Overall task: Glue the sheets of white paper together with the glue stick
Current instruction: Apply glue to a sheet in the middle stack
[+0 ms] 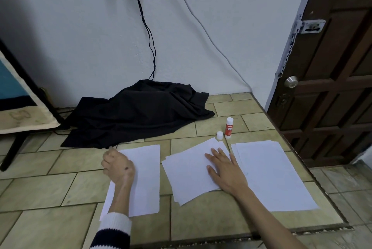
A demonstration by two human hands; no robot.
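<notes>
Head view shows the right hand (224,170) flat, fingers spread, on the middle paper stack (189,174), the upright uncapped glue stick (229,128) just beyond its fingertips, farther from the left hand (117,165), loosely curled on the left sheet (147,178).

The sheets of white paper (271,174) lie on a floor (50,188) of beige-olive tiles with dark grout lines, and the glue stick (229,128) far of them is red with a white top, its white cap (219,135) beside it. A black cloth (138,111) lies at the pale grey-white wall (80,27), with a dark brown door (332,67) on the right. The sleeve (112,232) above the left hand (118,166) is striped white and navy.
</notes>
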